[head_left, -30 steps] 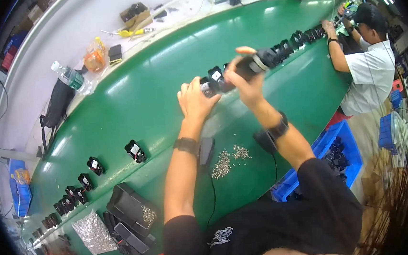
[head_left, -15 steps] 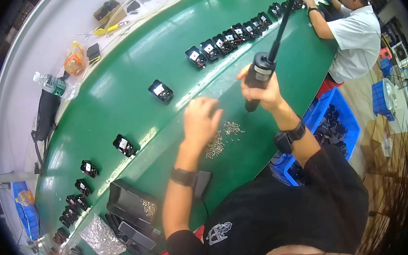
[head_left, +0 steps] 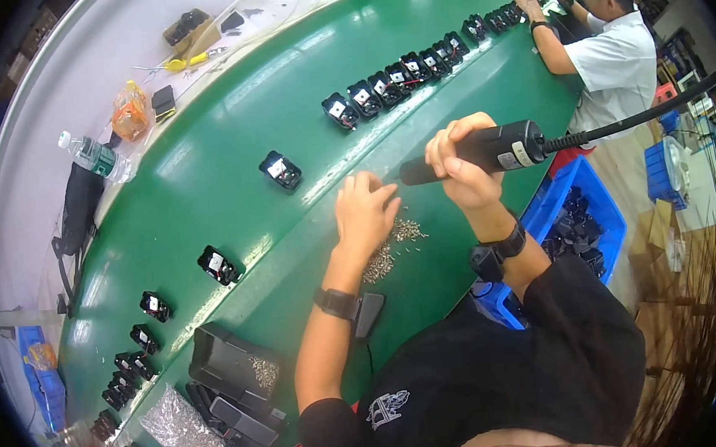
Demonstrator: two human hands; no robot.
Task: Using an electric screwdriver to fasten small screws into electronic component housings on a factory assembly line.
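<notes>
My right hand (head_left: 465,169) is wrapped round the body of a black electric screwdriver (head_left: 503,146). The tool lies nearly level, its cord (head_left: 644,115) running off to the right and its front end pointing left. Close to that front end is my left hand (head_left: 366,213), thumb and fingertips drawn together. Whatever they pinch, perhaps a screw, is too small to make out. Under and beside my left hand lies a loose pile of small screws (head_left: 382,264) on the green table (head_left: 430,281). A smaller scatter of screws (head_left: 407,230) lies just right of it.
Black housings (head_left: 282,171) stand in a line along the table. A dark bin (head_left: 234,359) with screws and a clear bag (head_left: 181,426) lie at lower left. A blue crate (head_left: 609,212) of black parts stands right. A co-worker (head_left: 614,60) works at the far right.
The screwdriver has swung from steep to nearly level, its cord now trailing right. My left hand has moved right, its fingers drawn together near the tool's front end.
</notes>
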